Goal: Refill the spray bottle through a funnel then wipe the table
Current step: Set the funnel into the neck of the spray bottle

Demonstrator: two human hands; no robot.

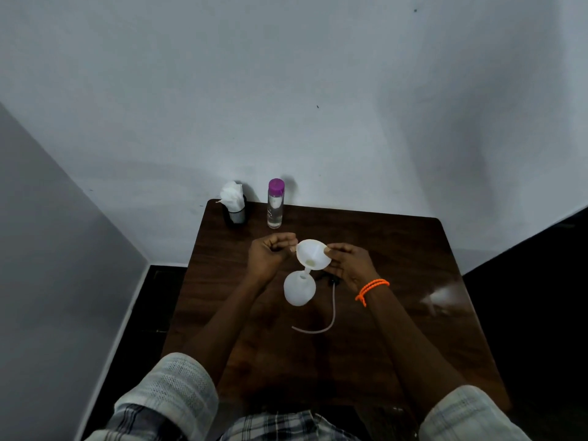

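Nearest the camera are the person's checked, rolled-up sleeves (171,389), with both forearms reaching forward over the dark wooden surface (413,256). Between the hands stands the white spray bottle (299,289), its neck open and its long axis upright, though it looks tilted in this wide view. A white funnel (312,253) sits with its stem in that neck, the bowl facing up towards the camera.

The left hand (270,253) is curled at the funnel's left rim, fingertips pinching or just touching the edge; which of the two is hard to tell. The right hand (350,265), wearing an orange beaded bracelet (371,289), holds the right rim between thumb and fingers. So both hands steady the funnel from opposite sides, and the bottle sits just below them, slightly nearer the person.

The spray head (334,279) lies on the surface partly under the right hand, its thin dip tube (331,316) curving back towards the person.

The coming move likely turns on the clear water bottle (275,203) with a purple cap, which stands upright at the far edge, beyond the hands and a little left of the funnel. The left hand is the nearer one to it. Its cap is on, so pouring has not started. Beside it, further left, a dark holder with white tissues (234,202) waits for the wiping step.
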